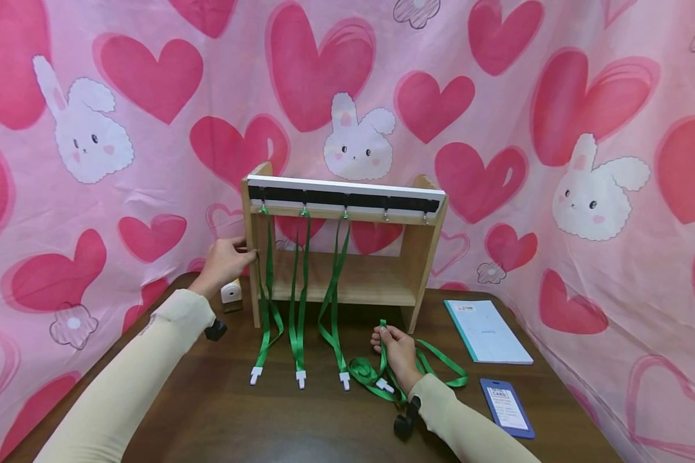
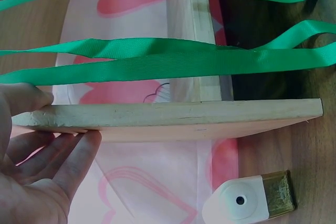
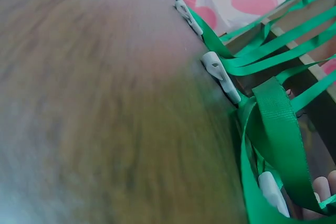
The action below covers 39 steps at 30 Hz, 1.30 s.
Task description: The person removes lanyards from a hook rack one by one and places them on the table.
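My left hand (image 1: pixel 222 263) grips the left side panel of a wooden shelf rack (image 1: pixel 347 299), thumb on one face and fingers on the other; the panel's edge (image 2: pixel 157 114) shows in the left wrist view. My right hand (image 1: pixel 398 350) pinches one end of a green lanyard (image 3: pixel 278 119) just above the table. The rest of its strap lies loosely looped around that hand, with a white clip (image 1: pixel 385 385) beside it. Three green lanyards (image 1: pixel 333 292) hang from hooks on the rack's black strip (image 1: pixel 324 197), their clips reaching the table in front.
Two bare hooks (image 1: pixel 386 215) are at the strip's right end. Right of the rack lie a white notebook (image 1: pixel 489 331) and a blue card holder (image 1: pixel 506 408) on the brown table (image 1: pixel 255 424). A white-topped object (image 1: pixel 230 292) stands behind my left forearm. Patterned pink cloth (image 1: pixel 150 180) surrounds the table.
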Each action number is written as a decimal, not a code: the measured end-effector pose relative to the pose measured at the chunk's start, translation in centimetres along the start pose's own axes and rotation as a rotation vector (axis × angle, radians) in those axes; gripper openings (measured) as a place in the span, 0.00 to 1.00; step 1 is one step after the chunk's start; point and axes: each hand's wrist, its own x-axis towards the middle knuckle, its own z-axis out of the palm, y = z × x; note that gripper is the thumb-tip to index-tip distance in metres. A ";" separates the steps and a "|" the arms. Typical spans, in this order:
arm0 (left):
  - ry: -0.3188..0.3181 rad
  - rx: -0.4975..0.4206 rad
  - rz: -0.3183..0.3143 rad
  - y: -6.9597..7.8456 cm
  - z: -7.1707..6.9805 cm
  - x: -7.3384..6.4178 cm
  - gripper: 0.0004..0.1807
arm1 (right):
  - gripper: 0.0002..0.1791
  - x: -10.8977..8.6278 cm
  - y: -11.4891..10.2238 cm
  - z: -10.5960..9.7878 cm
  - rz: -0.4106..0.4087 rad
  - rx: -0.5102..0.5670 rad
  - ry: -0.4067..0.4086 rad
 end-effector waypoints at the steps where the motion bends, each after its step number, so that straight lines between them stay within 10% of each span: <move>1: 0.001 -0.001 0.001 0.1 0.0 0.0 0.26 | 0.18 0.0 0.0 0.0 -0.002 -0.004 0.001; 39: 0.003 -0.003 0.018 0.5 -0.2 -0.5 0.26 | 0.19 -0.5 -0.6 -0.6 0.025 -0.245 -0.164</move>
